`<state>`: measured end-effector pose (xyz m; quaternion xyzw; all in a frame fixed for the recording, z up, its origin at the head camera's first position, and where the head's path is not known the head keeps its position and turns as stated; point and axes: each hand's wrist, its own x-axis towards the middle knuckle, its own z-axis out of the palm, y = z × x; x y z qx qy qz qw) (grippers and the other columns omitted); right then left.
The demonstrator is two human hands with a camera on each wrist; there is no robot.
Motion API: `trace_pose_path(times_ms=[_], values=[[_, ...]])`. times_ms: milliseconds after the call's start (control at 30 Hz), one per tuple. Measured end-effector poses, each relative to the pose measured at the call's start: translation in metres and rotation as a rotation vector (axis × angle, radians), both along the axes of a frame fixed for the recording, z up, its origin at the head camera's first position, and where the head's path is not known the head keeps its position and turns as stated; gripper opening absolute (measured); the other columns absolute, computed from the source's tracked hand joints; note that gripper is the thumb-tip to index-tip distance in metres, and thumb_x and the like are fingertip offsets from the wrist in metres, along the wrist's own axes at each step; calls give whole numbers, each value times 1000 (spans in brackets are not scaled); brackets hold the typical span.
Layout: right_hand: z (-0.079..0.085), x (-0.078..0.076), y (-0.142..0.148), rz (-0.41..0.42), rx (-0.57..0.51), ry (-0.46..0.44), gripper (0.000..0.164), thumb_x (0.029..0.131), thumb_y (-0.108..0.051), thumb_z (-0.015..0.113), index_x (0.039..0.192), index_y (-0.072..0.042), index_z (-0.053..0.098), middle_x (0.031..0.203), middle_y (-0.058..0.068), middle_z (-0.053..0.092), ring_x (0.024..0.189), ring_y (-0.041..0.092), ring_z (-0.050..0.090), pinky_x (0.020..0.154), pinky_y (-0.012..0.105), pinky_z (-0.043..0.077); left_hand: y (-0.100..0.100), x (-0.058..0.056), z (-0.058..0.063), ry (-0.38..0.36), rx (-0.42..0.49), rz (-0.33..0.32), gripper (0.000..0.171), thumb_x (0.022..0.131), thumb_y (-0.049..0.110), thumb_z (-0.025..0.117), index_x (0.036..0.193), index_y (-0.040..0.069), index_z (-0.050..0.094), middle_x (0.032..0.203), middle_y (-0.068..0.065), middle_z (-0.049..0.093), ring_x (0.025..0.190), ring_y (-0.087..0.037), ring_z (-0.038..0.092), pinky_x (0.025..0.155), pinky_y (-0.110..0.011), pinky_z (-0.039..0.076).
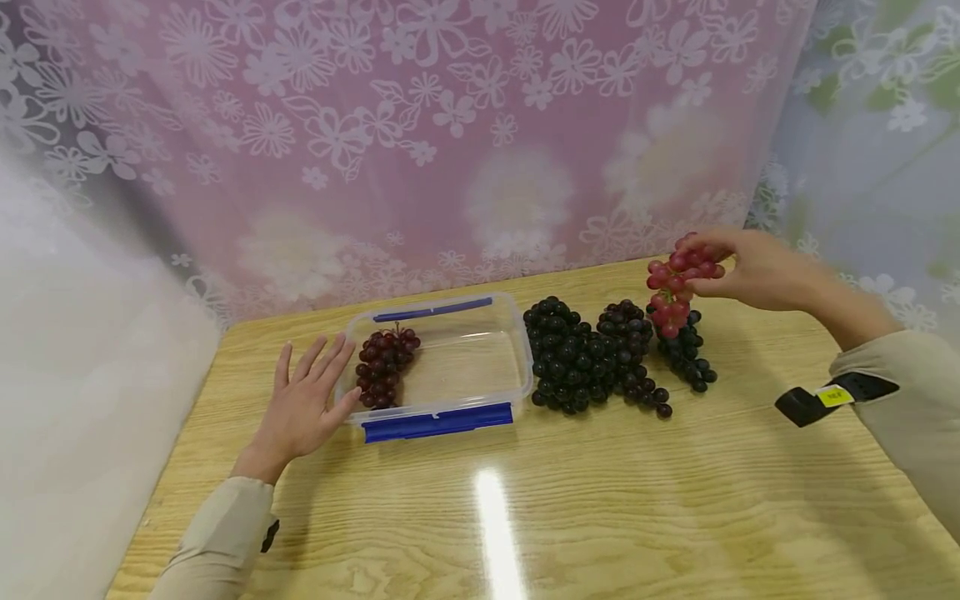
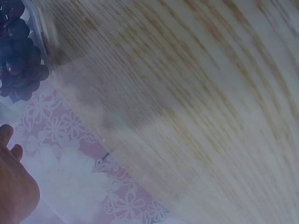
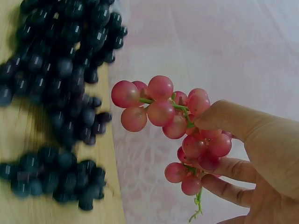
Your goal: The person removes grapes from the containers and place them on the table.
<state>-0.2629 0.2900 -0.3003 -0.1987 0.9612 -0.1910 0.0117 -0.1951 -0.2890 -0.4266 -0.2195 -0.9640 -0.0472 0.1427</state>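
My right hand [image 1: 768, 271] pinches a bunch of pinkish-red grapes [image 1: 670, 283] between thumb and fingers, above the table's right side. In the right wrist view the thumb presses near the green stem of the grapes [image 3: 161, 112], and a stem end dangles below. With fingers spread, my left hand [image 1: 300, 412] rests at the left end of a clear plastic container [image 1: 528, 367]. Inside that container, toward the left, lies a bunch of dark red grapes [image 1: 384, 367]. The left wrist view catches only part of the left hand [image 2: 16, 186].
Right of the container lie a large black grape bunch [image 1: 566, 358], a dark purple bunch [image 1: 626, 329] and a smaller black bunch [image 1: 686, 358]. Blue latch flaps [image 1: 438, 422] run along the container's long sides. A flowered curtain [image 1: 450, 167] hangs behind the wooden table [image 1: 600, 500].
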Motion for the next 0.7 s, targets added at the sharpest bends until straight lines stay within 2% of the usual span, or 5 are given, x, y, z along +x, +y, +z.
trace_pose_path(times_ms=[300, 400, 467, 567, 700], values=[[-20, -3, 47, 40, 101, -47, 50, 87, -22, 72, 132, -5, 56, 108, 16, 65, 73, 21, 58, 57, 35, 43, 0, 0, 0, 9, 4, -4, 67, 98, 49, 41, 155, 20, 20, 155, -8, 27, 142, -29, 17, 111, -55, -6], [-26, -5, 60, 63, 142, -41, 49, 86, -22, 73, 129, -3, 58, 107, 14, 65, 81, 27, 62, 79, 51, 45, 0, 0, -1, 9, 9, -6, 67, 98, 49, 41, 154, 20, 21, 155, -7, 27, 142, -29, 16, 111, -55, -6], [-31, -7, 67, 64, 159, -45, 46, 85, -21, 73, 127, -5, 60, 105, 12, 66, 85, 30, 62, 94, 66, 29, 0, -1, -1, 10, 13, -8, 66, 98, 49, 41, 154, 18, 23, 155, -8, 27, 143, -29, 16, 111, -55, -7], [-41, -11, 74, 62, 190, -64, 45, 85, -23, 73, 125, -8, 61, 101, 10, 68, 85, 34, 61, 95, 77, 2, -1, -1, -1, 13, 21, -11, 65, 99, 49, 41, 153, 15, 27, 154, -8, 28, 143, -29, 16, 111, -55, -7], [-59, -16, 75, 66, 181, -86, 40, 84, -20, 72, 122, -13, 63, 97, 3, 68, 90, 33, 60, 97, 75, -3, -1, -2, -3, 8, 17, -11, 66, 99, 49, 41, 153, 16, 26, 155, -7, 26, 143, -28, 15, 111, -54, -7]])
